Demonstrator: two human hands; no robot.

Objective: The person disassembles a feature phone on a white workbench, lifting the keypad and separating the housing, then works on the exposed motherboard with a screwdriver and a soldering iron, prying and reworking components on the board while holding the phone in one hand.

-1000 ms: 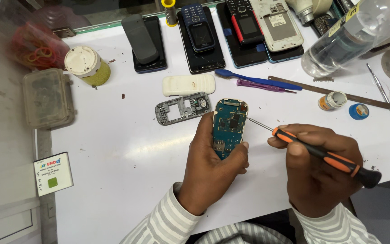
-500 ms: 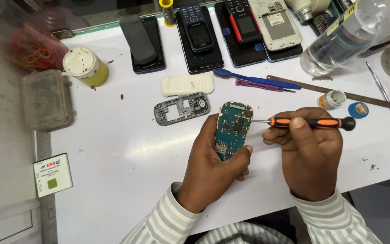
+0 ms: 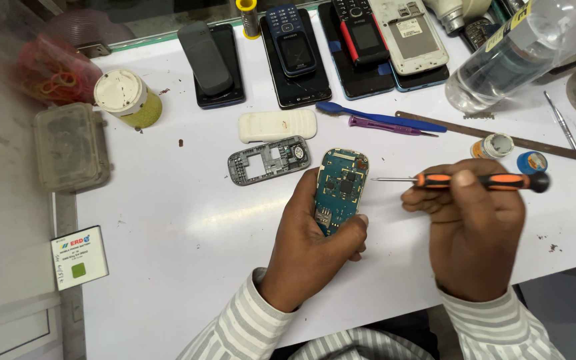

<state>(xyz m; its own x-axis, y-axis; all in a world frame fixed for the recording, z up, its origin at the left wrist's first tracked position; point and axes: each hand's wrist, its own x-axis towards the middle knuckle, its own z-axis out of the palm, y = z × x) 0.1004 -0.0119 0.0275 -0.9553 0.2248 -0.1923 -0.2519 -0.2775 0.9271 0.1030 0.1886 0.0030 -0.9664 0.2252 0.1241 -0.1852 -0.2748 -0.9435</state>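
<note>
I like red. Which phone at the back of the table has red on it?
The black keypad phone with red sides, lying between the dark blue keypad phone and the white open-backed one.

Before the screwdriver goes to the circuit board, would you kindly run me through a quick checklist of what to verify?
1. Blue-green phone circuit board gripped in left hand: ok.
2. Orange-and-black screwdriver held in right hand: ok.
3. Screwdriver tip seated on the board: not ok, a gap shows.
4. Tip lined up with a screw: cannot tell.
5. Grey plastic phone frame lying apart from both hands: ok.
</note>
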